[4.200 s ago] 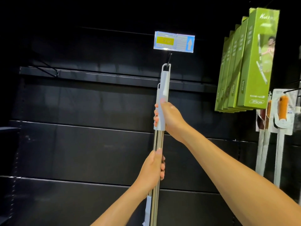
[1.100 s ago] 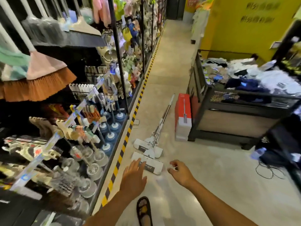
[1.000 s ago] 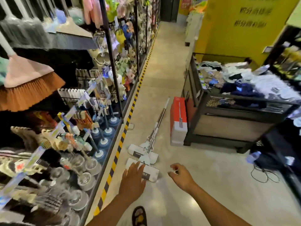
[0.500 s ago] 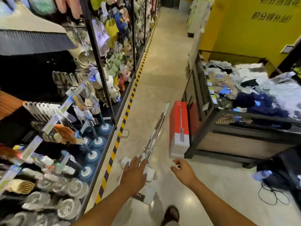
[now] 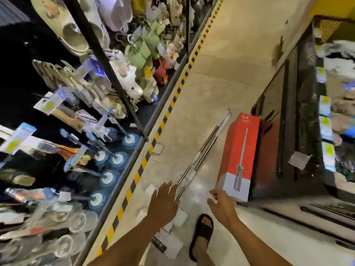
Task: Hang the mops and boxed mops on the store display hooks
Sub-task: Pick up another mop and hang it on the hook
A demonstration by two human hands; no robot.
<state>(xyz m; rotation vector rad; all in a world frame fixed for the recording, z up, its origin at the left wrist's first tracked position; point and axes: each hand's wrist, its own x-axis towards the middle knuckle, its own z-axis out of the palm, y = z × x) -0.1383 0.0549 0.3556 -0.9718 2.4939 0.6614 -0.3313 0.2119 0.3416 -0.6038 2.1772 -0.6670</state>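
The person is no longer standing at the hook wall, where both hands were setting a mop in place. They are now bending over the aisle floor (image 5: 221, 77), so one mop is seemingly hung and the next pickup is beginning.

Nearest, a foot in a black sandal (image 5: 201, 231) is standing beside the white mop heads (image 5: 172, 247). The left hand (image 5: 163, 205) is reaching out with fingers straight and spread, holding nothing. It has slid forward off the heads toward the poles in the last half second. Its fingertips (image 5: 169, 186) are lying just beside the lower end of the two mops (image 5: 196, 160), whose steel poles are running away up the floor to the right. Whether skin is touching metal I cannot tell.

The right hand (image 5: 222, 207) is hovering to the right of the poles, fingers loosely curled and empty, near the base of the red box (image 5: 239, 150). That boxed mop is standing on end against a dark display bin (image 5: 288, 131) further off.
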